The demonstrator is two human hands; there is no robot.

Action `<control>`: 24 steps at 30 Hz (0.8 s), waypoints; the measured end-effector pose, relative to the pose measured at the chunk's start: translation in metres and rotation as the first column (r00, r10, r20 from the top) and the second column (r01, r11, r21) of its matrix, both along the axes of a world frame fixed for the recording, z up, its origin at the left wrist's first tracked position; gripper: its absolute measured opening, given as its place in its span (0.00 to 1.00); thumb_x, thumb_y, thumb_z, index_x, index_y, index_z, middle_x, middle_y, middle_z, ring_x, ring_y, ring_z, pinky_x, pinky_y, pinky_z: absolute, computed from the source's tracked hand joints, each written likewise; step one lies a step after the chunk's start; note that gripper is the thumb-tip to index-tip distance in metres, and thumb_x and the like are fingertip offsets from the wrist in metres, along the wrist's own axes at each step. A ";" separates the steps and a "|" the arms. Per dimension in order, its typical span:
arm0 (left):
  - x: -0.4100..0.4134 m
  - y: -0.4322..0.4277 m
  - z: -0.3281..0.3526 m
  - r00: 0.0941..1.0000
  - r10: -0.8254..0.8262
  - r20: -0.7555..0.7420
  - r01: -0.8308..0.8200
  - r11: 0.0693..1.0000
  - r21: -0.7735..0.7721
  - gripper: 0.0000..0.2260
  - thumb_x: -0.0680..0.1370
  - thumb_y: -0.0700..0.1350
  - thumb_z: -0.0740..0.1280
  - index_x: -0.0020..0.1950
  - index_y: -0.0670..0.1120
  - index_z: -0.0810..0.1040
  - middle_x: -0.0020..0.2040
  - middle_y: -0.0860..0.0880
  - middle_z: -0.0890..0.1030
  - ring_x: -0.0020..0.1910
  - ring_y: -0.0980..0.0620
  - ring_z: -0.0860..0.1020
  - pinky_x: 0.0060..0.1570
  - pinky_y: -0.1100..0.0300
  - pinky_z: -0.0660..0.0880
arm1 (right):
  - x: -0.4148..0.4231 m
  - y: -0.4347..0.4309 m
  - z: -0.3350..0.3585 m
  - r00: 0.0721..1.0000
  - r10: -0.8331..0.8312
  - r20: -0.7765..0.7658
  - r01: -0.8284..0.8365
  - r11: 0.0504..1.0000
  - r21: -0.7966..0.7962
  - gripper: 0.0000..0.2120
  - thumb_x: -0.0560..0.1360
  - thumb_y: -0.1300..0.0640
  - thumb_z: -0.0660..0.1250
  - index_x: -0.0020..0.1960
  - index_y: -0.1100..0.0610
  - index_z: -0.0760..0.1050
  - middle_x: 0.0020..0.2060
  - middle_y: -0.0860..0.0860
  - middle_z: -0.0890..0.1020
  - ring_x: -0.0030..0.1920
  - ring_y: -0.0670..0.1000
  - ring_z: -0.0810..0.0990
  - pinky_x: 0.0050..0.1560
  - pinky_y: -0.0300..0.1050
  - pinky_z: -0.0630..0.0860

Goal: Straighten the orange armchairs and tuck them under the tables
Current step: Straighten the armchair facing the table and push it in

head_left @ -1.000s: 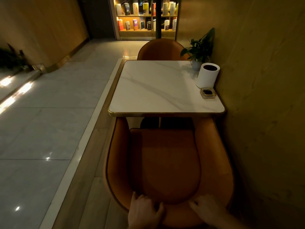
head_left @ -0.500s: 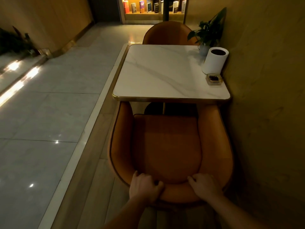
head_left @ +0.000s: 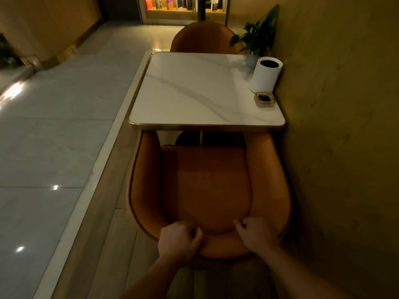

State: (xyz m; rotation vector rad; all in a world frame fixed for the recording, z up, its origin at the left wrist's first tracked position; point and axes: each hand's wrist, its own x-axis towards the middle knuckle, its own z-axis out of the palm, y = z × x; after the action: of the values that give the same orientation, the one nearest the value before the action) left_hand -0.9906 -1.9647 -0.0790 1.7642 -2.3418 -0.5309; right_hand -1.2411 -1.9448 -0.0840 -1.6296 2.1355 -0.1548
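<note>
An orange armchair [head_left: 207, 186] stands in front of me, facing a white marble table [head_left: 194, 91] with a gold rim. The tips of its arms reach just under the table's near edge. My left hand [head_left: 179, 240] and my right hand [head_left: 255, 234] both grip the top of the chair's backrest, fingers curled over the rim. A second orange armchair [head_left: 204, 37] sits at the table's far side, its seat hidden behind the tabletop.
On the table's right edge stand a white cylinder [head_left: 265, 75], a small ashtray [head_left: 265, 99] and a potted plant [head_left: 258, 39]. A wall [head_left: 334, 126] runs close along the right. Tiled floor [head_left: 54, 137] opens to the left beyond a low step. A bookshelf [head_left: 185, 5] stands far back.
My view has pulled back and my arms have stretched out, so the chair sits farther from me, its arm tips at the table's edge. Both hands have stayed on the backrest.
</note>
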 end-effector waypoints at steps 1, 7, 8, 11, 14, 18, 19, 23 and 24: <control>-0.002 -0.003 0.000 1.000 -0.002 -0.003 0.002 1.000 -0.005 0.20 0.76 0.64 0.51 0.31 0.54 0.65 0.29 0.56 0.68 0.26 0.57 0.66 0.29 0.64 0.58 | -0.003 -0.003 -0.001 1.000 -0.007 0.008 0.007 1.000 -0.009 0.28 0.79 0.37 0.57 0.26 0.51 0.67 0.25 0.49 0.75 0.27 0.49 0.75 0.34 0.49 0.75; -0.006 -0.011 -0.005 1.000 -0.031 0.005 0.031 1.000 -0.006 0.19 0.76 0.64 0.51 0.33 0.54 0.66 0.31 0.57 0.69 0.28 0.58 0.68 0.30 0.64 0.60 | -0.007 -0.009 -0.006 1.000 -0.015 0.017 0.015 1.000 -0.017 0.27 0.79 0.39 0.60 0.25 0.51 0.66 0.24 0.49 0.73 0.26 0.48 0.73 0.33 0.50 0.73; -0.005 -0.011 -0.005 0.999 -0.031 0.006 0.031 1.000 -0.002 0.19 0.76 0.64 0.51 0.33 0.54 0.66 0.31 0.57 0.69 0.29 0.58 0.68 0.30 0.63 0.60 | -0.006 -0.010 -0.007 1.000 -0.012 0.013 0.012 1.000 -0.016 0.27 0.79 0.39 0.60 0.26 0.51 0.66 0.24 0.49 0.72 0.26 0.48 0.72 0.33 0.49 0.71; -0.006 -0.014 -0.006 1.000 -0.027 0.009 0.027 1.000 0.000 0.18 0.76 0.64 0.52 0.33 0.54 0.66 0.32 0.57 0.70 0.29 0.59 0.68 0.30 0.63 0.60 | -0.007 -0.012 -0.007 1.000 0.000 0.013 0.000 1.000 -0.024 0.27 0.79 0.38 0.60 0.26 0.51 0.65 0.23 0.47 0.70 0.24 0.46 0.71 0.30 0.45 0.69; -0.007 -0.015 -0.004 1.000 -0.028 0.004 0.028 0.999 0.019 0.17 0.75 0.64 0.53 0.35 0.54 0.68 0.34 0.57 0.71 0.31 0.59 0.69 0.32 0.63 0.61 | -0.009 -0.013 -0.008 1.000 0.007 0.011 -0.007 1.000 -0.024 0.27 0.78 0.37 0.60 0.26 0.51 0.66 0.23 0.47 0.71 0.25 0.47 0.72 0.29 0.46 0.69; -0.009 -0.016 -0.001 1.000 -0.016 0.019 0.016 1.000 0.023 0.17 0.75 0.64 0.53 0.37 0.53 0.71 0.35 0.56 0.73 0.32 0.59 0.70 0.33 0.63 0.61 | -0.010 -0.011 -0.007 1.000 -0.011 -0.002 0.011 0.999 -0.052 0.27 0.78 0.36 0.59 0.27 0.51 0.66 0.23 0.47 0.72 0.25 0.45 0.72 0.27 0.43 0.62; -0.009 -0.016 -0.001 1.000 -0.012 0.025 0.011 1.000 0.027 0.17 0.75 0.64 0.53 0.38 0.53 0.72 0.36 0.57 0.73 0.33 0.59 0.71 0.34 0.62 0.62 | -0.010 -0.010 -0.006 1.000 -0.016 -0.001 0.016 0.998 -0.061 0.26 0.79 0.37 0.58 0.27 0.51 0.66 0.24 0.47 0.72 0.25 0.46 0.72 0.27 0.43 0.62; -0.008 -0.017 -0.005 1.000 -0.004 0.029 0.002 0.999 0.047 0.17 0.76 0.64 0.54 0.39 0.54 0.72 0.37 0.58 0.73 0.34 0.60 0.72 0.36 0.63 0.68 | -0.008 -0.001 -0.004 1.000 0.011 -0.007 -0.011 0.998 -0.067 0.26 0.80 0.35 0.54 0.29 0.50 0.65 0.26 0.48 0.72 0.27 0.46 0.72 0.28 0.41 0.61; -0.008 -0.017 -0.006 1.000 -0.005 0.024 0.004 0.999 0.035 0.17 0.76 0.64 0.53 0.38 0.54 0.71 0.36 0.57 0.73 0.34 0.60 0.72 0.36 0.64 0.68 | -0.006 0.001 -0.004 1.000 0.021 -0.016 -0.022 0.998 -0.061 0.26 0.79 0.33 0.53 0.30 0.49 0.65 0.27 0.48 0.71 0.28 0.45 0.71 0.29 0.41 0.61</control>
State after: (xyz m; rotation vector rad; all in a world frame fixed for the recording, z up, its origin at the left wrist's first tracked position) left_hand -0.9982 -1.9815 -0.0850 1.7901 -2.3675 -0.5576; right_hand -1.2474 -1.9436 -0.0876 -1.6931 2.1432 -0.2034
